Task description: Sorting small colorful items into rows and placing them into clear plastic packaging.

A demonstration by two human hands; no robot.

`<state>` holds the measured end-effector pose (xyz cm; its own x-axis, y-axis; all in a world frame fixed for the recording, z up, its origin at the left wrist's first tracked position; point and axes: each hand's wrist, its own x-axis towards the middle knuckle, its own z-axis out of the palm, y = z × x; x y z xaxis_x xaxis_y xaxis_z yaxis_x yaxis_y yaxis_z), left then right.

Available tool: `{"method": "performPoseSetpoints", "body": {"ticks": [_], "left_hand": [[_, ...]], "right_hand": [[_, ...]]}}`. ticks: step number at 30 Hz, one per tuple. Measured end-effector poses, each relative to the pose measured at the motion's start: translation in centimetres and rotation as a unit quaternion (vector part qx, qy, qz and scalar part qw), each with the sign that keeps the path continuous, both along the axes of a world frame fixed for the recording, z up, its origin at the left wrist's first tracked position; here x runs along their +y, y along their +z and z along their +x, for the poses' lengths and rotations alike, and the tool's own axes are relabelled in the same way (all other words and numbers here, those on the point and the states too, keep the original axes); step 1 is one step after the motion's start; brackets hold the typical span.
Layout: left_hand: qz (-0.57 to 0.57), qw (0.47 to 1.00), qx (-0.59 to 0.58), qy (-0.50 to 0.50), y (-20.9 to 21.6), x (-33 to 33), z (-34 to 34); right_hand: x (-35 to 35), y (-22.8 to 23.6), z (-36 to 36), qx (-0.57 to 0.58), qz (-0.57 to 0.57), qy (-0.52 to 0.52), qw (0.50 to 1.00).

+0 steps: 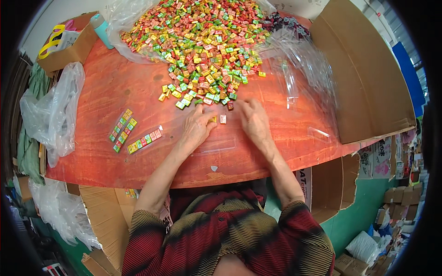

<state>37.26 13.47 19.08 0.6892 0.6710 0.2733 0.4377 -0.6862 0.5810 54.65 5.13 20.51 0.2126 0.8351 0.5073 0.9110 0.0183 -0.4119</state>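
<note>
The left hand (195, 125) has a pinched grip on a yellow box (213, 119), beside a white box (223, 119) on the bench (106, 83). The right hand (254, 120) is blurry; I can't tell its grip. Bumping the pile (207, 50) could make it tumble.

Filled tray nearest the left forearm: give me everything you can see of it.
The tray is a narrow, straight strip of what looks like thin clear plastic, shiny at its right end. It holds one row of small boxes, side by side, in yellow, green and pinkish red. It lies at a slant on the reddish table, its left end nearer the table's front edge. Only the table and its boxes appear to touch it. The printing is too small to make out.
</note>
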Motion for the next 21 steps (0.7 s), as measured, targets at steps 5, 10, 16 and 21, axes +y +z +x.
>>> {"method": "performPoseSetpoints", "body": {"ticks": [5, 10, 16, 21], "left_hand": [[-0.018, 0.999, 0.035, 0.002, 0.5, -0.2, 0.3], [0.006, 1.0, 0.015, 0.007, -0.2, -0.2, 0.0], [0.019, 1.0, -0.003, 0.001, -0.1, -0.2, 0.3], [0.01, 1.0, -0.005, 0.002, 0.3, -0.4, 0.1]], "right_hand": [[-0.7, -2.4, 2.0, -0.026, -0.13, 0.001, 0.991], [-0.6, -0.5, -0.8, 0.052, -0.178, 0.026, 0.982], [2.8, -0.8, -1.0, 0.072, -0.108, -0.042, 0.991], [2.2, -1.2, 1.0, 0.094, -0.095, -0.064, 0.989]]}}
